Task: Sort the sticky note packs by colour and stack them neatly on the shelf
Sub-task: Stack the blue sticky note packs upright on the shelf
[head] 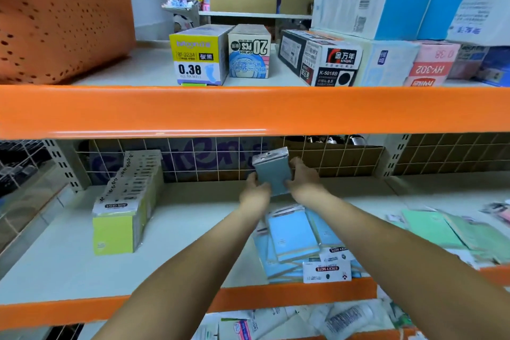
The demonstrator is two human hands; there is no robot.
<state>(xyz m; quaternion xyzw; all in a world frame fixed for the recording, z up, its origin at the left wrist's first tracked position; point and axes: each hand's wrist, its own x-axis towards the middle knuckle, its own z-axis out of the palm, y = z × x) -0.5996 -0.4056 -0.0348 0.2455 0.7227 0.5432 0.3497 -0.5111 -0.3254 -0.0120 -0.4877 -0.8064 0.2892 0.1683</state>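
**Both hands hold blue pack above blue pile, middle shelf**

Landmark: the loose blue pile [296,243] at the front of the middle shelf [55,265].

Well left of the pile: yellow-green stack [124,201] of sticky note packs, standing in a tidy row running toward the back, white header cards on top.

Just behind and above the pile: blue pack [271,171], upright, slightly tilted, lifted clear of the pile, in front of the wire grid back panel [209,157]. Left hand [255,193] grips its lower left edge, fingers curled round it. Right hand [300,176] grips its right edge, fingers clamped on the side, thumb at the lower corner. Both forearms reach in from the bottom of the view, crossing over the pile.

The pile itself: blue packs lying flat and overlapping untidily, header cards reading STICKY NOTE hanging over the orange shelf lip.

Right of the pile: green packs [447,232], flat and scattered, unstacked, near the front edge.

Above the pile, upper shelf: orange basket [60,22] far left, pen boxes [220,55] in the middle, more boxes to the right.
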